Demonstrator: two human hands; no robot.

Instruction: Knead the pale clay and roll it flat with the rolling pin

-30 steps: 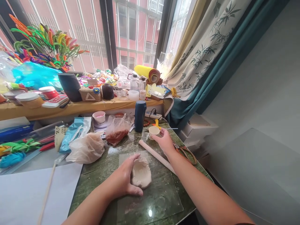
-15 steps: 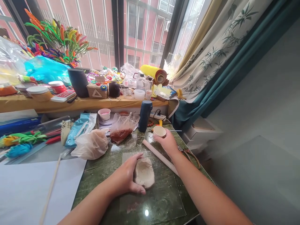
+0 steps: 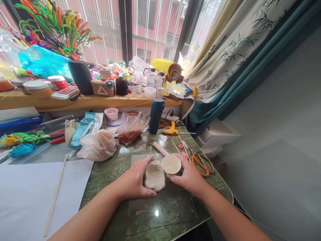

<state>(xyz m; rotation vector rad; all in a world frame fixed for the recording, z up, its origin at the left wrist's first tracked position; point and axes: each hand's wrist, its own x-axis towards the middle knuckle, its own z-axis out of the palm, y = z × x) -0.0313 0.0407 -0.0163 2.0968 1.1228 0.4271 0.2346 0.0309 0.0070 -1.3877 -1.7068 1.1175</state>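
Observation:
A pale lump of clay (image 3: 154, 178), hollowed like a shallow bowl, sits on a clear sheet (image 3: 173, 211) on the green table. Around its left side curves my left hand (image 3: 134, 177), fingers at the far edge and thumb at the near edge. My right hand (image 3: 192, 175) grips a small paper cup (image 3: 171, 164) from its right side, the cup's mouth tilted toward me. The cup is held just right of the clay and overlaps its edge in view; whether they touch I cannot tell. Behind the cup a pale rolling pin (image 3: 160, 148) is partly hidden.
Orange-handled scissors (image 3: 202, 165), thin sticks and a yellow glue gun (image 3: 171, 129) lie at the right. A dark blue bottle (image 3: 155, 116), a bag of brown material (image 3: 129, 135) and a crumpled plastic bag (image 3: 96, 147) stand behind. White paper (image 3: 32, 201) covers the left.
My right hand has brought the paper cup from the back right toward me, beside the clay. The glue gun and scissors show more fully. My left hand stays around the clay.

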